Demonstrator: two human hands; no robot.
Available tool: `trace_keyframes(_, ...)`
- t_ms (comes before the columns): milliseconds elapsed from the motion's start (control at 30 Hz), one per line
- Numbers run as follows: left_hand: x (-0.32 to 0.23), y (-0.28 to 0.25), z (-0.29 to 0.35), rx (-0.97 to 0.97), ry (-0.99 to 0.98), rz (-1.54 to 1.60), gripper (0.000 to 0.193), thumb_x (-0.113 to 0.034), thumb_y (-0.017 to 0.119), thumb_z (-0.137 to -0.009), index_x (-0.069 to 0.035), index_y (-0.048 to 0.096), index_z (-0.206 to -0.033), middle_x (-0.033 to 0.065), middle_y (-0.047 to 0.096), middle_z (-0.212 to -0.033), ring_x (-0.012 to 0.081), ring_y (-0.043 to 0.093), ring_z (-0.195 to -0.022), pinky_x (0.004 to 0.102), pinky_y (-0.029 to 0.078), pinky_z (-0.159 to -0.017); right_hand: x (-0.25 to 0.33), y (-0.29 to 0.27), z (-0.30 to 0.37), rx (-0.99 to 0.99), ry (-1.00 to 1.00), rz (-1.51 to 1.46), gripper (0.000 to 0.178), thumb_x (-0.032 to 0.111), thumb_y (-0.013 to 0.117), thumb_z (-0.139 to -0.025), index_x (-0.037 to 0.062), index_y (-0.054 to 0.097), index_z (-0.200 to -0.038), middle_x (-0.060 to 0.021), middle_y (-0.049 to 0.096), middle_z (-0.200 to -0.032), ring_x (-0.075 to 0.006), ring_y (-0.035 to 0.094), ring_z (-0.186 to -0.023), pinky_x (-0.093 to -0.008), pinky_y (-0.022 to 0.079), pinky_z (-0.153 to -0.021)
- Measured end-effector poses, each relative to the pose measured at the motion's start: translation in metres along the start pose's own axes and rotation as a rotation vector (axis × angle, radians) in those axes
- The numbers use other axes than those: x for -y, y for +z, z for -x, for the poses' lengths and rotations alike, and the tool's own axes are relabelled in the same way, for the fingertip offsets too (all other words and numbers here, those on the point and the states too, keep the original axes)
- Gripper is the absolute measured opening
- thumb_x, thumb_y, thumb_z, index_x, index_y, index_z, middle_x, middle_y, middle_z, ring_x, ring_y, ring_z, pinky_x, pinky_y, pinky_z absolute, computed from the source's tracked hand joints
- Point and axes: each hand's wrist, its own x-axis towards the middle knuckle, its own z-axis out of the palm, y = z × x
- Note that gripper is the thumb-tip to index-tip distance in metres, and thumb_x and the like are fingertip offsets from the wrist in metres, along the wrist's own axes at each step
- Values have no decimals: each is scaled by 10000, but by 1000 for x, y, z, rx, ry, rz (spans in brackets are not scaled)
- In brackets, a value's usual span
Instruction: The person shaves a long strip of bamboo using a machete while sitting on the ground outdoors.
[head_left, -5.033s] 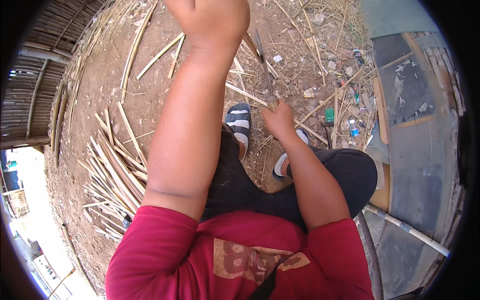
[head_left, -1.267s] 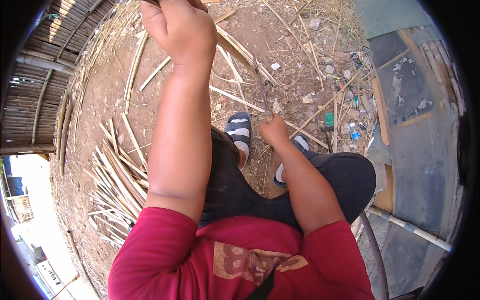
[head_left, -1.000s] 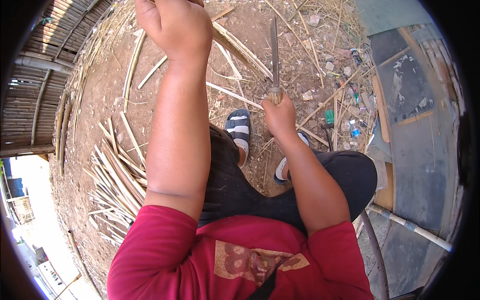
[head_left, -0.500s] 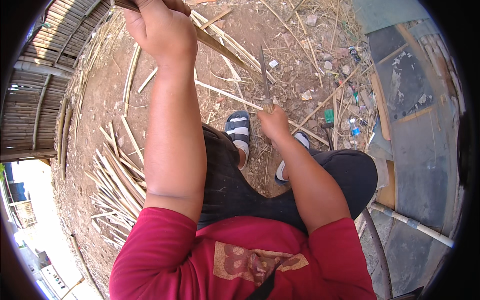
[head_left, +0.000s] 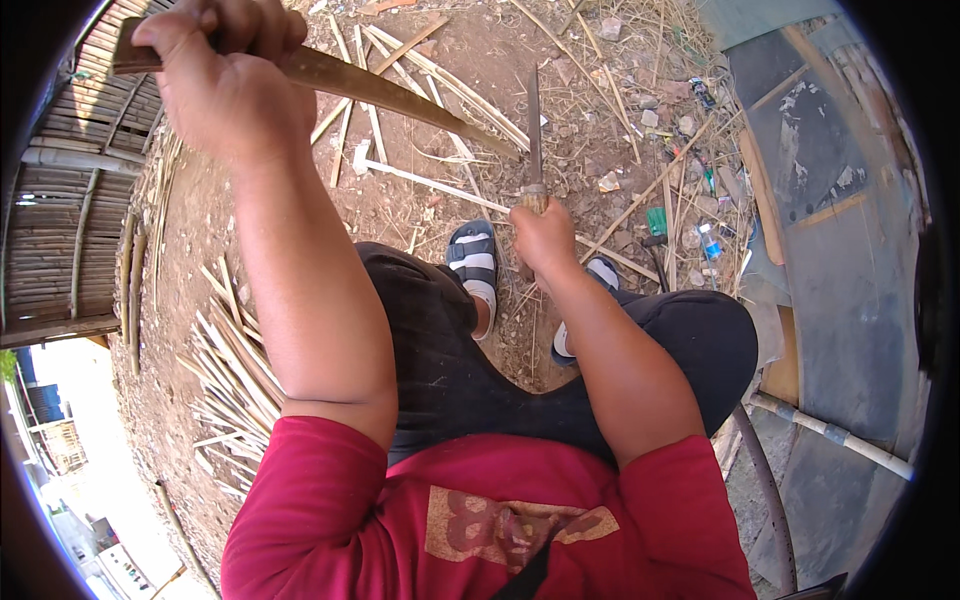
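Observation:
My left hand, raised at the upper left, is closed around a long flat bamboo strip. A short end of the strip sticks out left of the fist; the longer part slants down to the right and narrows toward the knife blade. My right hand grips the wooden handle of a knife between my shins. Its narrow dark blade points away from me. The strip's lower end lies close beside the blade; I cannot tell whether they touch.
A pile of split bamboo strips lies on the dirt at my left. More strips are scattered ahead, with rubble and a plastic bottle. A bamboo wall stands at far left; dark boards are on the right.
My left hand has moved left and slightly down, carrying the bamboo strip leftward, so more of it shows. My right hand stays nearly in place, while the knife blade stands a little straighter.

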Motion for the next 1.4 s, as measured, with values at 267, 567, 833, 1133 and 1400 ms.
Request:
trace_keyframes(267,-28,-19,-10,103,-37,73,440,-498,430,-1056,-135,432,-809,-7,272,-628,155,247,-557,332,240,-555,29,-1,34,106,-198,295,444,240,665,-797,-11,636,-1161,-274,708,-1023,-456,672,-1012,-493,520,-898)
trace_keyframes(567,-11,-33,-13,142,-106,86,479,-548,457,-1047,-141,441,-795,-23,257,-627,142,238,-560,310,250,-555,45,-7,31,-11,-300,229,432,216,673,-784,-18,646,-1147,-279,699,-963,-444,678,-956,-484,527,-857)
trace_keyframes(833,-11,-23,-3,122,-167,136,663,-754,817,-646,-176,500,-715,-70,298,-587,102,226,-542,301,194,-546,19,-10,21,173,-141,416,455,247,674,-797,-33,652,-1154,-305,688,-1060,-451,664,-1037,-472,524,-906)
trace_keyframes(1133,-10,-59,-26,366,-295,331,521,-671,806,-745,-209,572,-683,-83,268,-559,100,203,-547,313,169,-552,54,-24,39,259,-295,422,529,263,684,-784,-35,646,-1220,-297,689,-1123,-442,662,-1070,-461,521,-935)
trace_keyframes(1400,-11,-44,-20,415,-310,324,526,-670,786,-776,-207,564,-663,-86,268,-572,101,198,-563,310,189,-574,29,-22,23,201,-147,379,530,244,682,-787,-40,639,-1233,-296,689,-1109,-438,663,-1070,-461,522,-935)
